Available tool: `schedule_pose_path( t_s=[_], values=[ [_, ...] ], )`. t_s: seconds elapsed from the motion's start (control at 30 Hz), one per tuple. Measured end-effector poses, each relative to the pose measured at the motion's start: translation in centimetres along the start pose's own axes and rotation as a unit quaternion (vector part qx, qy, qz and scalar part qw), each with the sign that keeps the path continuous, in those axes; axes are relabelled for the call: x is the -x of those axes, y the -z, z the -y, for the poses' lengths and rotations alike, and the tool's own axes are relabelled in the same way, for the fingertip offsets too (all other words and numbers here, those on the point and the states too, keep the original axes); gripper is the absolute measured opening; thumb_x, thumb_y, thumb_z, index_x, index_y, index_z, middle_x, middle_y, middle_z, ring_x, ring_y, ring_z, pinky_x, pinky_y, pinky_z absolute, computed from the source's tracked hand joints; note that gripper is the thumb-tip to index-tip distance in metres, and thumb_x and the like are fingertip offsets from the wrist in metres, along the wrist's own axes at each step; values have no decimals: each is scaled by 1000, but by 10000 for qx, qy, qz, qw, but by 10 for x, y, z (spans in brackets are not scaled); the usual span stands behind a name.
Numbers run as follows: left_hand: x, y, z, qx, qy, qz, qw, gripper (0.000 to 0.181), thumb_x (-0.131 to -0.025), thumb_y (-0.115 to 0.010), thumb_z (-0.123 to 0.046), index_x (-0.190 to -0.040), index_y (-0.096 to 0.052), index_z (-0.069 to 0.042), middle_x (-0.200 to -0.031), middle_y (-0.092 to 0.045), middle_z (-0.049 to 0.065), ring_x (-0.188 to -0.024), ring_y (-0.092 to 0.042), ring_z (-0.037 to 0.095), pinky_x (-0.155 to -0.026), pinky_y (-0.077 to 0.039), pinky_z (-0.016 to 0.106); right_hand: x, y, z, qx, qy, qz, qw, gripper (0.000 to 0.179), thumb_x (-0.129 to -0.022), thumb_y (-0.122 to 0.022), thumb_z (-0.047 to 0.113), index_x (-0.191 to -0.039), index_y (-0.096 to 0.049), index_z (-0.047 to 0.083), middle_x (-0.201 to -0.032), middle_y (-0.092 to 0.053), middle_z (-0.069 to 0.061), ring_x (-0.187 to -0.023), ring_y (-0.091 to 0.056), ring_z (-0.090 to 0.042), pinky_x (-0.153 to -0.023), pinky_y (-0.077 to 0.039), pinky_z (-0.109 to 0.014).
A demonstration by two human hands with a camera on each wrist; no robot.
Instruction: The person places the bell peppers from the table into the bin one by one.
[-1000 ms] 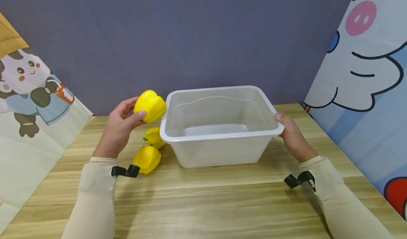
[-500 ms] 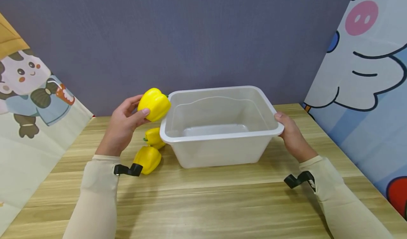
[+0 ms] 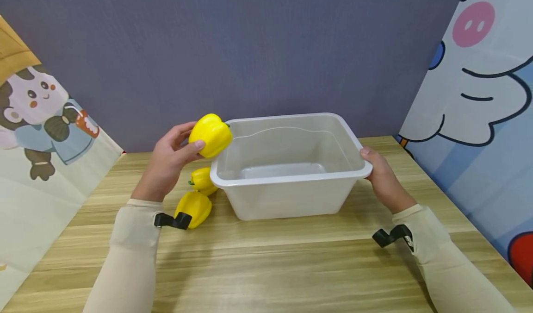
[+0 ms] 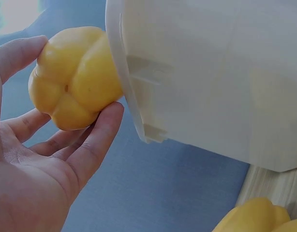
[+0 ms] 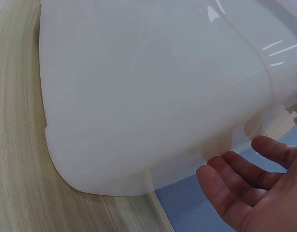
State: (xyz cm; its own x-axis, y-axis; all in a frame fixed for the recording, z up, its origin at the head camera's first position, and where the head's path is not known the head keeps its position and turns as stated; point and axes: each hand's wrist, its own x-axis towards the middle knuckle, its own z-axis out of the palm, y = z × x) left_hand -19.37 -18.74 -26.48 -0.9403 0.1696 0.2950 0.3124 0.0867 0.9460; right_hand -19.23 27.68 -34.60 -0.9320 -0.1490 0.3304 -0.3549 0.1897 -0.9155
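My left hand (image 3: 164, 162) grips a yellow bell pepper (image 3: 211, 135) between thumb and fingers, up at the left rim of a white plastic tub (image 3: 287, 196). In the left wrist view the pepper's lobed bottom (image 4: 73, 82) faces the camera, partly overlapped by the tub's rim. The right hand (image 3: 385, 178) holds the tub's right rim, thumb on top and fingers below; its curled fingers (image 5: 235, 181) show beside the tub wall in the right wrist view. Two more yellow bell peppers, one behind (image 3: 202, 181) and one in front (image 3: 195, 209), lie left of the tub.
The tub stands on a wood-grain table (image 3: 266, 266) close to a dark grey back panel (image 3: 266, 49). Cartoon-printed side panels rise at the left (image 3: 46, 202) and right (image 3: 491, 165). A black strap piece (image 3: 172, 220) sticks out from the left sleeve.
My left hand has moved right with the bell pepper, bringing it over the tub's left rim. The right hand, the tub and the two peppers on the table stay in place.
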Motion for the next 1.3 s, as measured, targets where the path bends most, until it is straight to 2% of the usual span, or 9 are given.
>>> schedule_pose_path(
  t_s=[0.37, 0.6, 0.9, 1.07, 1.3],
  values=[
    [-4, -6, -7, -196, -1, 122, 9997, 58, -96, -70, -25, -146, -47, -8, -147, -46, 10, -120, -57, 27, -90, -55, 28, 2, 0, 3, -65, 1, -13, 10000, 45, -109, -30, 38, -122, -56, 5, -108, -61, 0, -95, -56, -13, -80, -47, -29],
    [-7, -9, -10, -475, -2, 282, 9985, 57, -96, -70, -30, -145, -49, -12, -145, -47, 6, -119, -58, 27, -90, -54, 29, 3, 1, 1, -168, 27, -37, 9998, 42, -108, -31, 38, -120, -58, 9, -107, -61, 0, -95, -56, -13, -80, -47, -29],
    [-12, -14, -16, -679, 47, 564, 9961, 56, -95, -71, -31, -144, -50, -13, -143, -49, 5, -117, -59, 27, -91, -55, 33, 1, 1, 0, -40, 25, 2, 10000, 46, -109, -30, 38, -124, -56, 5, -109, -61, -2, -96, -56, -15, -80, -47, -29],
    [-15, -16, -21, -785, 45, 822, 9935, 55, -95, -72, -28, -144, -51, -12, -140, -53, 6, -115, -60, 27, -89, -56, 34, 2, 1, 1, -28, 28, -4, 10000, 44, -109, -29, 38, -124, -56, 6, -110, -61, -2, -97, -55, -14, -81, -47, -29],
    [-17, -17, -27, -1011, 69, 1121, 9885, 55, -95, -72, -30, -143, -51, -13, -136, -56, 6, -113, -61, 28, -88, -56, 37, 2, -1, 2, -366, -24, -79, 9993, 37, -108, -32, 35, -117, -60, 13, -107, -62, 2, -95, -56, -13, -81, -46, -28]
  ],
)
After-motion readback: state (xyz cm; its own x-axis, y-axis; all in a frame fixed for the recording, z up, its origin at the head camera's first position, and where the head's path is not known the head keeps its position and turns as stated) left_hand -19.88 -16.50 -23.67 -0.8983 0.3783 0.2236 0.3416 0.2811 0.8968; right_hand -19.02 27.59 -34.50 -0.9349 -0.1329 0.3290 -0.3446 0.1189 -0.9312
